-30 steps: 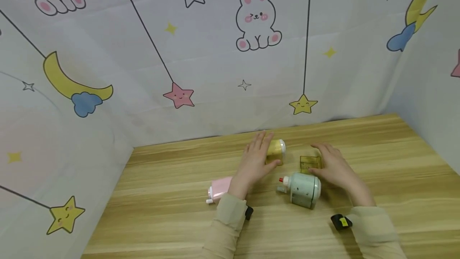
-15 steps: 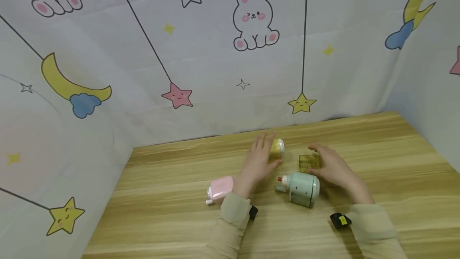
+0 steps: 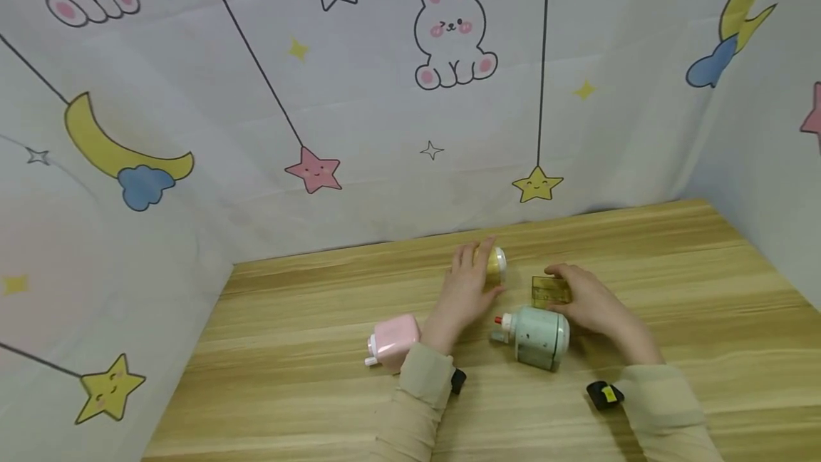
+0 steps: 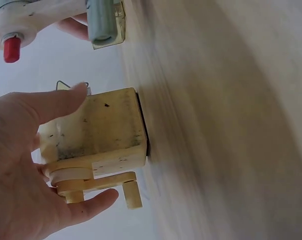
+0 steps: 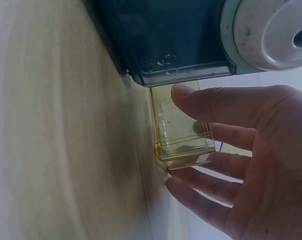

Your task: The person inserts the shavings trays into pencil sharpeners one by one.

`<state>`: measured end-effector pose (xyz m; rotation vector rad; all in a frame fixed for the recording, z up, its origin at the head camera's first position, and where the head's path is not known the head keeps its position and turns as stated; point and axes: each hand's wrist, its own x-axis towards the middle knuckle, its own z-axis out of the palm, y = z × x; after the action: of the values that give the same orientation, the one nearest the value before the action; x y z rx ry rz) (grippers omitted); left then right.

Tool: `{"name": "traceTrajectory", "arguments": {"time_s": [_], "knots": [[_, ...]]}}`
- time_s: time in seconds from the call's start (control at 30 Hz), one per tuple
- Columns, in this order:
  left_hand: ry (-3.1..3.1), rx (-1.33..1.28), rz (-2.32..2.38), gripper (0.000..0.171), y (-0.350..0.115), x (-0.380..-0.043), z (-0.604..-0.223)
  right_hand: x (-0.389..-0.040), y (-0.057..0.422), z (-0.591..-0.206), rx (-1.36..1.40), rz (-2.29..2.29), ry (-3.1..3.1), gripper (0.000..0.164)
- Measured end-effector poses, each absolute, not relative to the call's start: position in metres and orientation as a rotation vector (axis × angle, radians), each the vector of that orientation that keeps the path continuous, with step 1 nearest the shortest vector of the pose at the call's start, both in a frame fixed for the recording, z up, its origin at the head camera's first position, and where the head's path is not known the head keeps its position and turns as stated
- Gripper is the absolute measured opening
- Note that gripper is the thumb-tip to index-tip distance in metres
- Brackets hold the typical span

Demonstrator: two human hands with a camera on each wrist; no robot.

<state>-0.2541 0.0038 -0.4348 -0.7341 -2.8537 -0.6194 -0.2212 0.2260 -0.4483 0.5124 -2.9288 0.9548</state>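
My left hand (image 3: 465, 294) is around a yellow pencil sharpener (image 3: 494, 264) near the back of the table. In the left wrist view, the thumb lies along the edge of the sharpener's body (image 4: 98, 125); other fingers pass behind it, and one stretches below its crank (image 4: 108, 181). My right hand (image 3: 591, 299) holds a see-through yellow box (image 3: 546, 292), like a sharpener's shavings drawer, which rests on the table. Its thumb is on the near side in the right wrist view, with fingers behind the drawer (image 5: 183, 120). How firmly either hand presses cannot be seen.
A green pencil sharpener (image 3: 537, 337) with a red tip lies just in front of the drawer, between the hands. Beside the left forearm is a pink pencil sharpener (image 3: 394, 339). A printed cloth wall (image 3: 385, 212) rises behind the wooden table (image 3: 288, 334).
The left hand has shifted slightly right, closer around the yellow sharpener. The right hand has come a little left onto the drawer. The sharpeners and drawer look unmoved.
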Motion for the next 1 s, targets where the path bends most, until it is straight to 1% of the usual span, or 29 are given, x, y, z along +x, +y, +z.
{"name": "traceTrajectory", "arguments": {"time_s": [0.17,0.67,1.0], "knots": [[-2.863,-0.712,-0.607,0.090,0.0043,-0.2533,-0.4364,-0.2209,0.2250,-0.4489,0.518,0.960,-2.922,0.053],[-2.845,-0.730,-0.430,0.070,0.0061,-0.2570,-0.4404,-0.2209,0.2254,-0.4469,0.509,0.934,-2.921,0.048],[-2.801,-0.789,-0.483,0.065,0.0055,-0.2571,-0.4424,-0.2222,0.2265,-0.4510,0.488,0.953,-2.917,0.048]]}}
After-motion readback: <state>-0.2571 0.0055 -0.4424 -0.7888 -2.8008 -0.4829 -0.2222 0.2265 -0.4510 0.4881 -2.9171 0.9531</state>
